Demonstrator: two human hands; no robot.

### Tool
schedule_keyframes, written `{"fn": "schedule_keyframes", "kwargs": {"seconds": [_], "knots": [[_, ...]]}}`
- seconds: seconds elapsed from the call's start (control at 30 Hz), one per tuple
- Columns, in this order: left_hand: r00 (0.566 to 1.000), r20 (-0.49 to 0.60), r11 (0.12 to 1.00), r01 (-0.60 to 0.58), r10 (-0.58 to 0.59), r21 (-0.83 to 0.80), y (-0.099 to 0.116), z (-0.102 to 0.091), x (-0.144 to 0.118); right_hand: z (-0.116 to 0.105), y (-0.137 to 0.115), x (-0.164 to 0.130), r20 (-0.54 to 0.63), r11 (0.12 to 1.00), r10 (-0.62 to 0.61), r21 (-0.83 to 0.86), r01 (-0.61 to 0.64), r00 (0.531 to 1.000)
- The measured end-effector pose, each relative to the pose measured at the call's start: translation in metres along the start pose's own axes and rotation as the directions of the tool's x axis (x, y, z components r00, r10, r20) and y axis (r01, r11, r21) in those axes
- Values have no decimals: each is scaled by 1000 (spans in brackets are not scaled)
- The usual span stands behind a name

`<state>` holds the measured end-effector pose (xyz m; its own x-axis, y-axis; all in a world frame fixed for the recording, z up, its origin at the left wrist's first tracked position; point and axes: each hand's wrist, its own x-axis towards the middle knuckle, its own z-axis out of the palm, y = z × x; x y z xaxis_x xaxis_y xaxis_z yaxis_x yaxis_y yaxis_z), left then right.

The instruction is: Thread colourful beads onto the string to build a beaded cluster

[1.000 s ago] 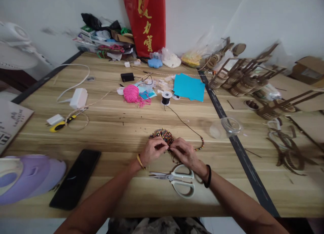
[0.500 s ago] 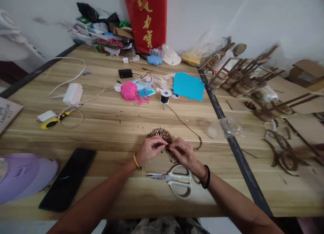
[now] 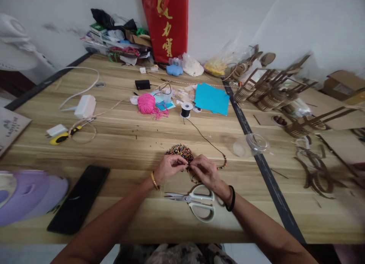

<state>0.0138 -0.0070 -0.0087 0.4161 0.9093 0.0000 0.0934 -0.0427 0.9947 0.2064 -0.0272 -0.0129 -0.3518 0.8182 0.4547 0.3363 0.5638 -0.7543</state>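
Lower centre: left hand [image 3: 169,168], apparently pinching bead [image 3: 187,165]; right hand [image 3: 207,172], apparently pinching black cord [image 3: 204,136]; bead heap [image 3: 180,150], could scatter if knocked.

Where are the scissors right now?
In the head view, the white-handled scissors lie low centre, between the right hand and the near edge of the wooden table, right of the black phone.

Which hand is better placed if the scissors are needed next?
Probably the right hand: it is nearer the handles of the scissors, while the left hand is on the blade side. Both are at the bead pile, so neither looks free.
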Motion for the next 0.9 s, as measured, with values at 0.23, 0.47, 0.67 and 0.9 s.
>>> {"fn": "schedule_keyframes", "kwargs": {"seconds": [0.23,0.47,0.67,0.9], "knots": [[999,-11,997,33,-34,-66,-3,1,0,-1,-4,0,3,1000,19,-19,-19,1000],[1000,-18,998,18,-19,-61,-3,1,1,0,-1,-1,17,999,-9,-41,10,1000],[1000,-16,998,22,-23,-54,0,2,1,1,0,-1,10,998,-23,-52,23,1000],[1000,-9,999,18,-18,-45,-1,1,1,1,-2,-1,18,998,-17,-56,18,1000]]}}
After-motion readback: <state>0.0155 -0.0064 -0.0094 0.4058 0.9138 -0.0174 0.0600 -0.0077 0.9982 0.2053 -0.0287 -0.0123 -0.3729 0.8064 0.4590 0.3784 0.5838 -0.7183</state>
